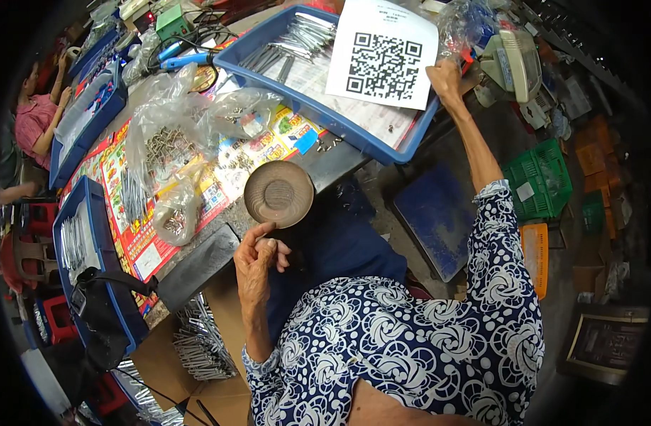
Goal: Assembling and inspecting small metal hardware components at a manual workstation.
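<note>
My left hand (258,261) is at the bench's front edge, just below a round brown dish (278,193). Its index finger reaches to the dish's rim while the other fingers curl loosely apart, with nothing visible in them. Stretched out to the far right, my right hand (447,79) is closed at the right edge of a white paper sheet (339,78) printed with a square black code. The sheet covers part of a blue tray (315,101) that contains many thin metal rods (300,39). My right fingertips are partly hidden.
Clear plastic bags (170,142) of small metal parts lie on red-and-yellow printed paper. Another blue tray (102,234) of rods stands at the left. A black strapped bag (98,305) hangs there. Green crate (542,181) and blue platform (435,220) are to the right. Someone in pink (38,121) sits far left.
</note>
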A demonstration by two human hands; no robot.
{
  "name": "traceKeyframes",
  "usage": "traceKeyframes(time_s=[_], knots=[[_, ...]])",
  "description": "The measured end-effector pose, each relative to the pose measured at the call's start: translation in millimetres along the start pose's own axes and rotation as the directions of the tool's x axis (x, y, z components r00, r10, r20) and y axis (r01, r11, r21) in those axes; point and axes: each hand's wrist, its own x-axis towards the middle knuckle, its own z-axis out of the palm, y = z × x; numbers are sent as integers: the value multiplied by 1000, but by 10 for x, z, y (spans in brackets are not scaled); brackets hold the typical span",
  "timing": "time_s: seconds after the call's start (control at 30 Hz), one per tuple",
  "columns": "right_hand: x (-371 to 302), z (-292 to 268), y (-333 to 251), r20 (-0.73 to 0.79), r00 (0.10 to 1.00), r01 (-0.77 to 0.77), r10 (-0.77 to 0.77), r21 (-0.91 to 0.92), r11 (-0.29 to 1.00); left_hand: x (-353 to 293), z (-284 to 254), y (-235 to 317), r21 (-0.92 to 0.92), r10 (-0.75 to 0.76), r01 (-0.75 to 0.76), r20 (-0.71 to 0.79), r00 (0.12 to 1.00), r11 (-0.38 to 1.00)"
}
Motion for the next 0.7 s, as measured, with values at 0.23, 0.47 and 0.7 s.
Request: traceKeyframes(time_s=[0.23, 0.47, 0.7], knots=[[16, 11, 5, 370, 929, -48, 6, 103, 994, -74, -12, -46, -3, 12, -12, -28, 1000, 1000], [-68, -61, -197, 508, 861, 53, -29, -33, 998, -186, -66, -33, -3, -26, 26, -60, 998, 1000], [58, -39, -129, 232, 970, 67, -73, 36, 997, -363, -28, 167, -4, -32, 32, -20, 999, 999]])
